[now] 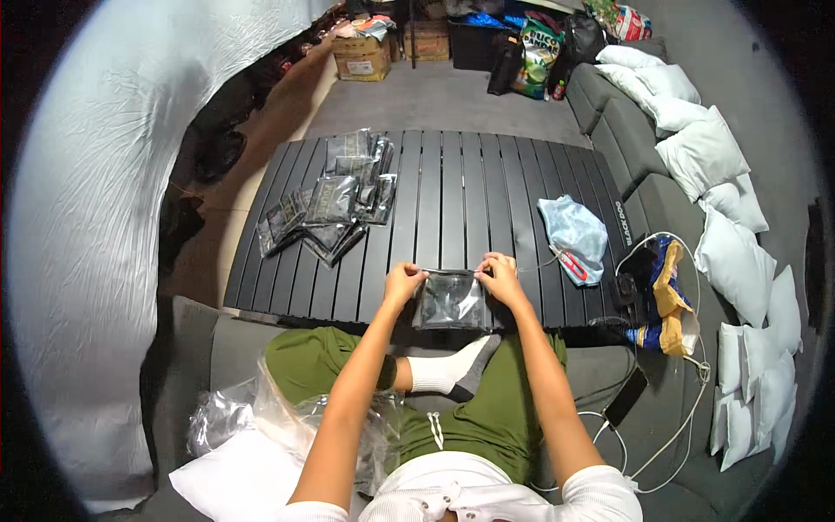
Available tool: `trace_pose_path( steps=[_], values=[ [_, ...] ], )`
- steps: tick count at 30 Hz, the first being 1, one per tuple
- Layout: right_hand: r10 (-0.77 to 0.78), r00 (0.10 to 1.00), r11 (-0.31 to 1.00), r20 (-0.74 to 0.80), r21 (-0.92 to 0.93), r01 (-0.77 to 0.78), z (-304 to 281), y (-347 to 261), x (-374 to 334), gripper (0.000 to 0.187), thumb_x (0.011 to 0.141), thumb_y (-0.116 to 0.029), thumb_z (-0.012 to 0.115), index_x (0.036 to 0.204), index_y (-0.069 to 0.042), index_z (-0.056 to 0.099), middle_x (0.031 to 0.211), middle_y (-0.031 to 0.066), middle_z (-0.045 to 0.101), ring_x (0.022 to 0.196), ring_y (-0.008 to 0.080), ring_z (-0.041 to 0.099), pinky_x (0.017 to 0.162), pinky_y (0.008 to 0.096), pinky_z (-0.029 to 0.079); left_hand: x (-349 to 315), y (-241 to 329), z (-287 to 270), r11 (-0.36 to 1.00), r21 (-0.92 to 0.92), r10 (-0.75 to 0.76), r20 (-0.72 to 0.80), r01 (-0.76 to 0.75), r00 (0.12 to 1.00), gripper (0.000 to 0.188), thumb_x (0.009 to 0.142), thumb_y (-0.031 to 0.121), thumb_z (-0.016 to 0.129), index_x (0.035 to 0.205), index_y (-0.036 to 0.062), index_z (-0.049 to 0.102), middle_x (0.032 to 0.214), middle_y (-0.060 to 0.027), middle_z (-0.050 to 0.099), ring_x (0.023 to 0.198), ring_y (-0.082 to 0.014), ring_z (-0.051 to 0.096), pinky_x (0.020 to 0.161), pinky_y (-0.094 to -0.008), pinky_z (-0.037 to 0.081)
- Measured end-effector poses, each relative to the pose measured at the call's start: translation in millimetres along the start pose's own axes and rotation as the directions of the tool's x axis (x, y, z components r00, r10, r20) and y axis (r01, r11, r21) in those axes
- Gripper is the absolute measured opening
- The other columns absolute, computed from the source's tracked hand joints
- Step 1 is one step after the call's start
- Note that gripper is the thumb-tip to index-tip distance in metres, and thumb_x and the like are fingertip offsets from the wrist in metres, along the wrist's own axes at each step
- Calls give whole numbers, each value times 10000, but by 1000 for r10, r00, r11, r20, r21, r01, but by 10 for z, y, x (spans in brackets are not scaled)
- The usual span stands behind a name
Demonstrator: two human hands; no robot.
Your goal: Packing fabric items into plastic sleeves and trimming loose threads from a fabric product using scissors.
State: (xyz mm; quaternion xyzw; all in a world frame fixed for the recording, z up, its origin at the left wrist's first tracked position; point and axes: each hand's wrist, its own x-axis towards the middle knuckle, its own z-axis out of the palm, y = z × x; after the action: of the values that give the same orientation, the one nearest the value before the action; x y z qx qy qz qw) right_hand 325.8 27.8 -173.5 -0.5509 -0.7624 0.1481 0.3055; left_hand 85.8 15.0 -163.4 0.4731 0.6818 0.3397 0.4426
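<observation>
A dark, shiny plastic pouch (452, 304) hangs at the near edge of the black slatted table (439, 191). My left hand (405, 283) pinches its upper left corner, and my right hand (498, 272) grips the upper right corner, so the top edge is stretched between them. Farther off on the left of the table lies a loose pile of similar black packets in clear wrapping (330, 202). To the right of my hands rests a light blue cloth-like bag (574, 226), with a red-handled tool (571, 265) on its near side.
A crumpled yellow and blue bag (674, 304) stands at the table's right end. White cables run down beside a dark phone (626, 398) on the grey sofa. White pillows (704, 157) line the right side. Clear plastic wrapping (226, 418) and a white pillow (235, 478) lie by my left leg.
</observation>
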Motion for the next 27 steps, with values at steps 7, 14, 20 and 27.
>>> trace_pose_path(
  steps=[7, 14, 20, 27],
  values=[
    [94, 983, 592, 157, 785, -182, -627, -259, 64, 96, 759, -45, 613, 830, -36, 548, 817, 16, 590, 762, 88, 551, 718, 231, 441, -202, 419, -291, 791, -590, 306, 148, -164, 940, 298, 725, 41, 669, 982, 50, 519, 886, -24, 578, 802, -102, 560, 727, -238, 453],
    [30, 970, 906, 241, 403, -128, -1196, -246, -556, 221, 712, -89, 616, 929, -44, 618, 1039, 89, 604, 1002, 208, 546, 888, 317, 390, -618, 227, -746, 891, 136, 338, 438, -433, 833, 275, 764, 65, 571, 1036, 108, 577, 1044, -25, 556, 990, -160, 516, 862, -318, 388],
    [412, 911, 866, 27, 298, -401, -943, -117, -646, 193, 816, -114, 524, 956, -6, 603, 888, 119, 640, 833, 197, 614, 733, 275, 452, -372, 141, -425, 908, 175, 343, 209, -380, 916, 282, 902, 158, 403, 1100, 3, 532, 1124, -138, 541, 1045, -234, 511, 879, -313, 390],
    [14, 979, 1000, -204, 23, -10, -133, -248, -113, 390, 887, -171, 397, 1254, -43, 414, 1298, 149, 405, 1243, 307, 318, 1022, 412, 227, -40, 259, 624, 647, 483, 655, 44, -590, 754, 446, 903, 220, 353, 1305, 28, 327, 1334, -170, 344, 1265, -310, 276, 1035, -427, 206]
  ],
)
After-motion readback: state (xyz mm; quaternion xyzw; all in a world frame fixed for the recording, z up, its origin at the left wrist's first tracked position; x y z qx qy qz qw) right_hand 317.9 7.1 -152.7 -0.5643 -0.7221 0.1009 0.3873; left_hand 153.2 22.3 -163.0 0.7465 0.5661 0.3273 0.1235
